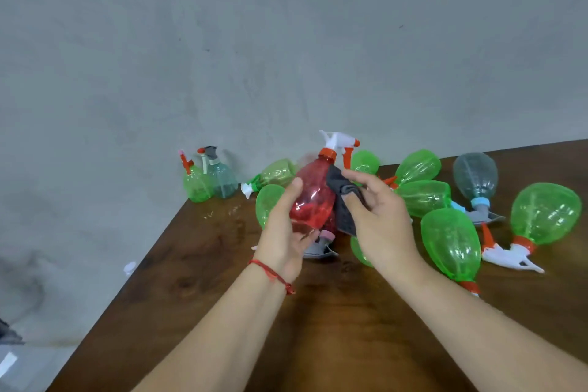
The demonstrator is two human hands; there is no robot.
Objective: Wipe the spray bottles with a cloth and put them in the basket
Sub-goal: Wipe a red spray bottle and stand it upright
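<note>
Above table (318,312): clear red spray bottle (313,197), white trigger, upright, gray cloth (343,200) against side.

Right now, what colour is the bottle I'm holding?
The bottle is translucent red, with an orange-red collar and a white trigger head. The head view shows it.

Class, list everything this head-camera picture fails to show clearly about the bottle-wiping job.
1. Basket: nowhere in the head view.
2. Cloth: partly covered by the right hand.
3. Green bottle: mostly under the right forearm.
4. Grey spray head: its bottle hidden behind the left hand and red bottle.
5. White object beside the table: too small, blurred.
</note>
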